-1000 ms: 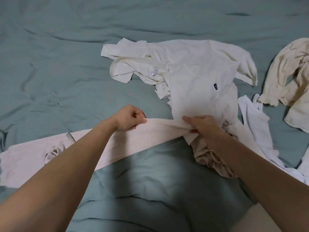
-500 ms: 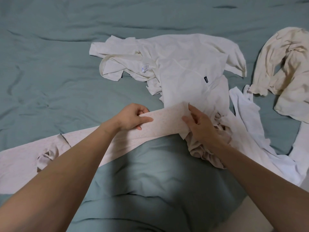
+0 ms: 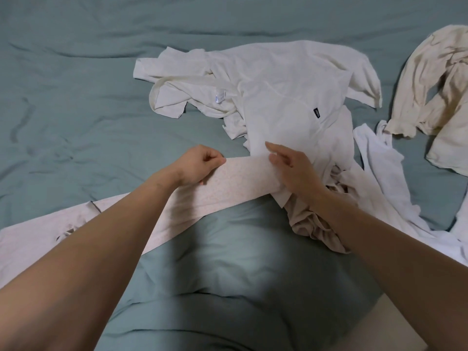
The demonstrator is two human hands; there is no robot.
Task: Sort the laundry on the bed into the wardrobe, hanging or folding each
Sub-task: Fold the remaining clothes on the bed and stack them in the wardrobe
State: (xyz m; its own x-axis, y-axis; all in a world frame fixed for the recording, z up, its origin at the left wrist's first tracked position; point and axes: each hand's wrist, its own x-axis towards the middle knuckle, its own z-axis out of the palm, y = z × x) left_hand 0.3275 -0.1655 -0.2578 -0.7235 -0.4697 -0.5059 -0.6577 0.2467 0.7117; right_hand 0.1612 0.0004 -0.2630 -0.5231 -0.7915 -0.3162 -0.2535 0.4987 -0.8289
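Item under handling: a pale speckled garment point(image 3: 243, 181) lying on the bed point(image 3: 76, 97). Its long axis runs from the lower left corner of the view up and to the right, ending at the band stretched between the two hands.

Left hand point(image 3: 200, 164): fingers curled, pinching the upper edge of the band at its left end. Right hand point(image 3: 291, 168): fingers loosely spread over the band's right end, thumb at the cloth edge; whether it pinches the cloth or only presses on it cannot be told from this view.

Governing relation: the held band is the far end of the garment, while the bulk of it trails back towards the person's left, under the left forearm. The left hand is therefore nearer the free length, and the right hand is nearer the pile. Judgement: any fold or lift must draw the cloth leftward and towards the body, away from the pile.

Obstruction noted: the right end of the band lies just against a white shirt point(image 3: 291, 97) and a crumpled tan piece point(image 3: 314, 221) (the latter sits beneath the right wrist). Risk of dragging either along appears real.

Further laundry: a white piece point(image 3: 374, 163) and a cream garment point(image 3: 440, 92) lie well to the right. No wardrobe is in view.
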